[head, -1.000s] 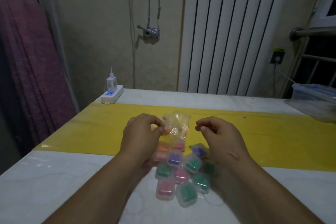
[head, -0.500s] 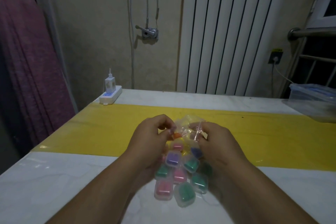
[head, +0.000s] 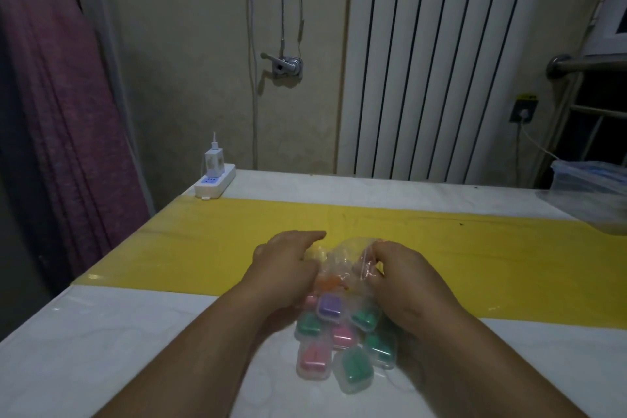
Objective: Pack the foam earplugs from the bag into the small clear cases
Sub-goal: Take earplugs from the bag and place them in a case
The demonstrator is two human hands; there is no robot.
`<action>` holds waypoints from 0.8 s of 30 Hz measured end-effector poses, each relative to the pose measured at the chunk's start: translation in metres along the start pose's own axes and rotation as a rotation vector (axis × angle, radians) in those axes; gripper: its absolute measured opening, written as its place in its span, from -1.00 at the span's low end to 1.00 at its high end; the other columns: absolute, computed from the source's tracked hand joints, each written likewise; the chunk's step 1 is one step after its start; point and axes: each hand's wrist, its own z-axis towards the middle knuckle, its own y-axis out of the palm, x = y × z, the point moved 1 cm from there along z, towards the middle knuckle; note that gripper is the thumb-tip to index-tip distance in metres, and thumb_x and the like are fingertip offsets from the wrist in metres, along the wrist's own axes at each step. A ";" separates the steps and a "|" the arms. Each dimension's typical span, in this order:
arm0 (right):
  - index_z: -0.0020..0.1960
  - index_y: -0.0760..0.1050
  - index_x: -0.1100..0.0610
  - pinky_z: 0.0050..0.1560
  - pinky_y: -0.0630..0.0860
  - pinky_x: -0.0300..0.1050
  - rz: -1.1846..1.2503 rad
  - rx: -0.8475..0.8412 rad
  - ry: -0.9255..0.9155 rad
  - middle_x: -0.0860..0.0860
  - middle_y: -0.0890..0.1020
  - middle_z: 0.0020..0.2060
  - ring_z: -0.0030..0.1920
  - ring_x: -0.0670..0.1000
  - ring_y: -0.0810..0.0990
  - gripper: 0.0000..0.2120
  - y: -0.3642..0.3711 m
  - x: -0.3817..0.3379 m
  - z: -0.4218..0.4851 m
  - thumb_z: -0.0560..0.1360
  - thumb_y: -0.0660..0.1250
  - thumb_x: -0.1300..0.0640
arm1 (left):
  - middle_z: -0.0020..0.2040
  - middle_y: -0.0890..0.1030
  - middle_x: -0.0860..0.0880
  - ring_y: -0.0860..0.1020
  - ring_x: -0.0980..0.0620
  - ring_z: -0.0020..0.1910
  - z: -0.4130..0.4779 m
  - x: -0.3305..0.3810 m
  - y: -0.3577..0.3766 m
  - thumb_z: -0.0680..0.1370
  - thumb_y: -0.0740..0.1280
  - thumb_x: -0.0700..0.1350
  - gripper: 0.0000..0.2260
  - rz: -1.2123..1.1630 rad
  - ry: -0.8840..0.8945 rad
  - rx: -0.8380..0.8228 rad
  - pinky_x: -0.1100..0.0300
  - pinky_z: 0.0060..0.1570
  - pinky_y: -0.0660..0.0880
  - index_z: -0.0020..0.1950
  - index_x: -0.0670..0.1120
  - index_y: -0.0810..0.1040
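**Both hands at the bag, cases close below**

We keep the crinkled clear plastic bag (head: pixel 342 260) between our hands, over the far end of the cluster of small clear square cases (head: pixel 339 336). We judge this is so that anything drawn out has only a short way to go. Our right hand (head: pixel 403 271) pinches the bag's right edge, fingers curled into the plastic, probably to steady its mouth. Our left hand (head: pixel 288 265) lies against the bag's left side with the forefinger stretched forward; we cannot tell whether the thumb beneath grips anything. The hands are close, with only the bag between them. The orange and pale foam earplugs (head: pixel 330 282) show through the bag's lower part, nearer our left hand. The cases, showing purple, green and pink inside, lie heaped on the white table (head: pixel 135 349), between our forearms, just this side of the yellow strip (head: pixel 203 248).
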 end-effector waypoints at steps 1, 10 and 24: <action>-0.15 0.47 -0.06 0.01 0.55 0.00 0.034 0.021 0.002 -0.10 0.65 -0.07 -0.02 0.01 0.60 -0.90 0.000 0.000 0.000 0.54 0.27 0.01 | 0.46 0.38 0.12 0.24 0.08 0.47 0.001 0.001 0.001 0.55 0.26 -0.08 -0.55 0.051 0.018 -0.022 0.10 0.44 0.15 0.43 0.18 0.39; -0.12 0.62 -0.17 0.05 0.57 -0.01 0.261 0.068 -0.047 -0.16 0.62 -0.09 -0.01 -0.05 0.59 -0.88 -0.004 0.003 -0.001 0.49 0.43 0.06 | -0.40 0.56 0.14 0.62 -0.13 -0.24 -0.003 0.004 0.001 0.49 0.34 -0.14 -0.90 -0.403 -0.030 0.096 0.00 -0.25 0.58 -0.21 0.04 0.58; -0.15 0.51 -0.52 -0.10 0.44 -0.34 0.486 0.085 -0.273 -0.32 0.56 -0.05 -0.05 -0.29 0.54 -0.39 -0.015 -0.009 -0.007 0.53 0.31 0.29 | -0.36 0.60 0.06 0.52 0.14 -0.41 -0.015 0.020 -0.012 0.42 0.33 -0.48 -0.74 -0.893 0.084 0.119 0.29 -0.40 0.46 -0.17 -0.12 0.58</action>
